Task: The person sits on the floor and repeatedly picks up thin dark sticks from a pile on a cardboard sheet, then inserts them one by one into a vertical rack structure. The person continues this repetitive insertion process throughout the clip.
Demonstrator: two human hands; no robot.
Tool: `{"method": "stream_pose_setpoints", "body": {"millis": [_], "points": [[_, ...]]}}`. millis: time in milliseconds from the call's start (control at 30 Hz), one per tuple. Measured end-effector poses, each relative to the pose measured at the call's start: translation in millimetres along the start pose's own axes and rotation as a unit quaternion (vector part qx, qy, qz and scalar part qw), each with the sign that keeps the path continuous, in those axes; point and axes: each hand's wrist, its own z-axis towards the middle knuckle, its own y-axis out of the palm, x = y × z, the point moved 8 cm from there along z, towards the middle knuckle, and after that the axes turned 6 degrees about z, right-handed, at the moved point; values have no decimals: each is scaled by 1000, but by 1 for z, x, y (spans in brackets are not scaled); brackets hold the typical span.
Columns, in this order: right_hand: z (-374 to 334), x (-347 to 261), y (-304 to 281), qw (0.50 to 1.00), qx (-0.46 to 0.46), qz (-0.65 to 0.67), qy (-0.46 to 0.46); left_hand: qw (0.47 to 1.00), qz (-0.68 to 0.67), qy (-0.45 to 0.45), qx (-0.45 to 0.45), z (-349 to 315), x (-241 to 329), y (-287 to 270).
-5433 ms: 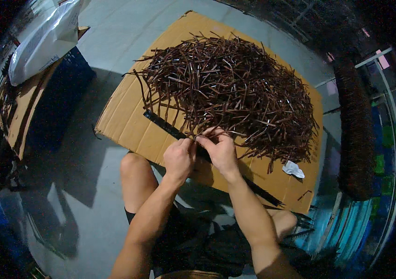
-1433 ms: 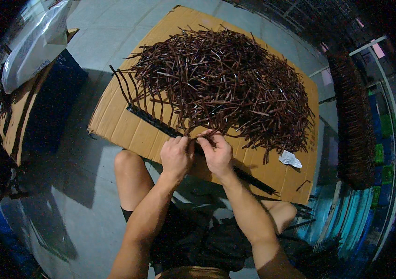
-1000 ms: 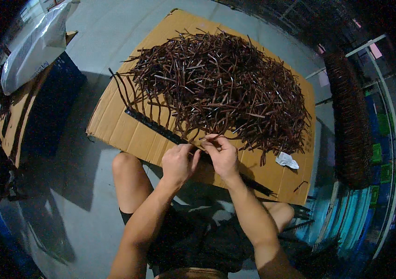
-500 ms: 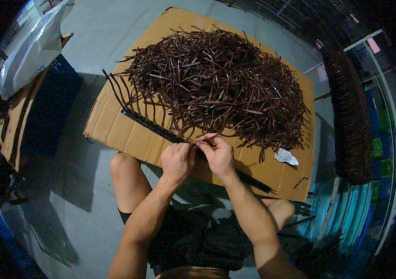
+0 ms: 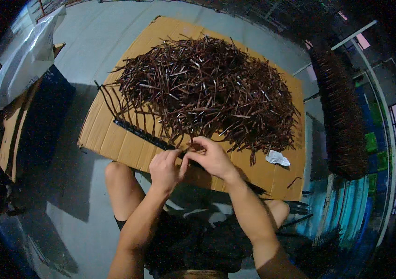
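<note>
A long black strip (image 5: 138, 132) runs slantwise along the near edge of the cardboard, with several thin brown strands standing out of its left part in a row. My left hand (image 5: 165, 169) is closed over the black strip near its middle. Beside it, my right hand (image 5: 212, 159) has thumb and fingers pinched at the strip, at the foot of a brown strand; their tips are partly hidden. Just beyond both hands lies a large tangled heap of dark brown strands (image 5: 207, 83).
The cardboard sheet (image 5: 100, 137) lies before my knees. A crumpled white scrap (image 5: 278, 158) and a loose bent strand (image 5: 294, 182) lie on its right. At left stands a dark blue box (image 5: 51, 111) by a clear plastic bag (image 5: 26, 63). A bristly brown bundle (image 5: 339, 116) stands at right.
The whole view has shifted slightly, so everything sits lower and further left. My hands stay at about the same place on the black strip, with the fingers slightly rearranged.
</note>
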Motion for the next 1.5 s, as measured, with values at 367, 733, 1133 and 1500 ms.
{"method": "stream_pose_setpoints", "body": {"millis": [367,733,1133,1500], "points": [[21,-39,-124,783,223,-562,-146,999,-42,19,-7,-1,11,-7],[-35,5,-156,938,53,-299,168,997,40,19,-66,-11,6,27],[-5,16,-133,905,233,-354,34,998,7,-64,-23,-1,-28,14],[14,-5,-116,797,95,-585,-118,987,19,-137,-83,3,-39,6]]}}
